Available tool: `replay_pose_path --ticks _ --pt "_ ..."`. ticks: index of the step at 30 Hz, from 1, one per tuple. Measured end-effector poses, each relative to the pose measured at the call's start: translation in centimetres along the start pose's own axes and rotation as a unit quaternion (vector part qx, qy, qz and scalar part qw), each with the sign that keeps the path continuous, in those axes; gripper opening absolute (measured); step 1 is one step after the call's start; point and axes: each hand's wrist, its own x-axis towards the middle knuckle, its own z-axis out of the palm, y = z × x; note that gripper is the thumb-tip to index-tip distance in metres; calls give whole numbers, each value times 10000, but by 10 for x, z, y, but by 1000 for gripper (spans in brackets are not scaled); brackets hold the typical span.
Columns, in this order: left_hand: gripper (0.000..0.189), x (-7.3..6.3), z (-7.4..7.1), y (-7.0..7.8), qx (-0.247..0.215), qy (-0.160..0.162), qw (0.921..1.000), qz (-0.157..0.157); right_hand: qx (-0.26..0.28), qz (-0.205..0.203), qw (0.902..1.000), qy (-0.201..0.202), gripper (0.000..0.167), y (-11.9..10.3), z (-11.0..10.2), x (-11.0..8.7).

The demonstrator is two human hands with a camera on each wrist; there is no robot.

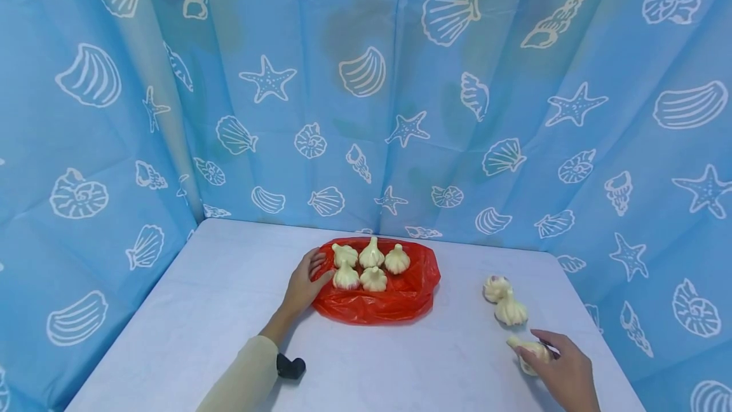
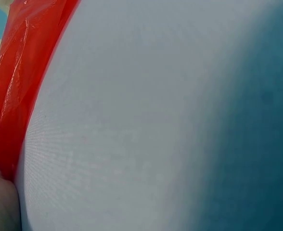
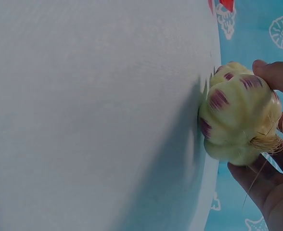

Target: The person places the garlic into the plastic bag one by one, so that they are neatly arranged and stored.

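Observation:
A red plastic bag (image 1: 372,310), spread open like a shallow tray, lies at the back middle of the table with several garlic bulbs (image 1: 372,254) inside. My left hand (image 1: 303,285) holds its left edge, thumb over the rim and fingers along the side. In the left wrist view, that hand (image 2: 2,199) shows only in part beside the red plastic. At the table's right, my right hand (image 1: 563,367) grips a garlic bulb (image 3: 240,113) between thumb and fingers, its root tuft facing the palm. Just beyond stand two more bulbs (image 1: 511,310), touching each other.
The white-covered table (image 1: 400,367) backs onto a blue curtain (image 1: 354,113) printed with shells and starfish, which also runs along both sides. A small black object (image 1: 290,367) sits by my left sleeve (image 1: 246,374).

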Motion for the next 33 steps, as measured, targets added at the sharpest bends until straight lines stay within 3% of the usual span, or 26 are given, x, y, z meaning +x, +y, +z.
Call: replay_pose_path --ticks 10,20,26,33 --pt "67 -1 0 1 30 -14 10000 -33 76 297 9992 -259 76 5 -1 -3" --pt "67 -2 0 3 25 -21 9999 -127 -101 176 9998 -68 77 11 3 -5" --pt "67 -1 -1 3 24 -25 10000 -79 -178 62 9997 -173 77 16 3 -4" --pt "67 -1 0 3 39 -36 9999 -127 -131 404 9980 -462 77 12 3 -1"
